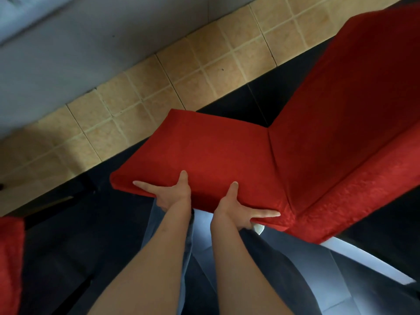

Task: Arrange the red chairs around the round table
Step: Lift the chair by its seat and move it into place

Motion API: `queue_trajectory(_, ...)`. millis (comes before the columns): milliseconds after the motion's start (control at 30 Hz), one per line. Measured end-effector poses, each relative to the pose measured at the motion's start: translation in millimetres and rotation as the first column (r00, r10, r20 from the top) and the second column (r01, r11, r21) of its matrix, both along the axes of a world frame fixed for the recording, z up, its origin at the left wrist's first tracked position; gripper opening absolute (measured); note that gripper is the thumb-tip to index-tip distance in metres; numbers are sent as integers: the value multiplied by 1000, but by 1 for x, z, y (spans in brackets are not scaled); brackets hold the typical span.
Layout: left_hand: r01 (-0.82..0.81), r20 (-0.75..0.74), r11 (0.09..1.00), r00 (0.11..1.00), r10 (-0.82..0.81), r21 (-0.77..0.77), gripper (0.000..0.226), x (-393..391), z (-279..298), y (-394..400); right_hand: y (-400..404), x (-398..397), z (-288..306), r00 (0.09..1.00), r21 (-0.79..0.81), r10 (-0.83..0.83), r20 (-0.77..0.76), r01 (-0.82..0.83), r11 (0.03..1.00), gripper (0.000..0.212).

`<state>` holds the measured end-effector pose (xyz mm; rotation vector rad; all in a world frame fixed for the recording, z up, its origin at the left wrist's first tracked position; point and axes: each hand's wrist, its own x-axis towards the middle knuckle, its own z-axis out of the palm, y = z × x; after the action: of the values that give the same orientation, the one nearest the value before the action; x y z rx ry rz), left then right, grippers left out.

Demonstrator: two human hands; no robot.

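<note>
Red chair (261, 155) is gripped at the seat's near edge, left hand (172, 195) and right hand (236, 209) both clamped on, thumbs on top.

Both hands, left (172, 196) and right (236, 210), sit side by side on the near edge of the chair (227, 155) seat; its backrest lies to the right, a second chair (10, 258) far left.

You're looking down at the floor (227, 57): a band of tan square tiles with pale grout is running diagonally beside a grey wall (91, 42), and dark flooring (91, 223) is taking over below it. Whether the red chair (227, 151) is touching the floor can't be told.
</note>
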<state>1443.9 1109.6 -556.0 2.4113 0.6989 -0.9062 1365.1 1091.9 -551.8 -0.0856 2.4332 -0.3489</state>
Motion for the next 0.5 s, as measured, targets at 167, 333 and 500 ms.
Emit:
queue_trajectory(167,0,-50,1000,999,0,1,127,7,19,-13,-18,8,12,1000,40,26,6,-26,999,127)
queue_trajectory(333,47,-117,999,992,-50,-24,138,19,32,-39,-51,11,18,999,65,45,8,-45,997,123)
queue_trajectory(500,136,-171,990,976,-138,-23,143,29,44,-62,-82,17,23,995,80,96,-12,-94,992,119)
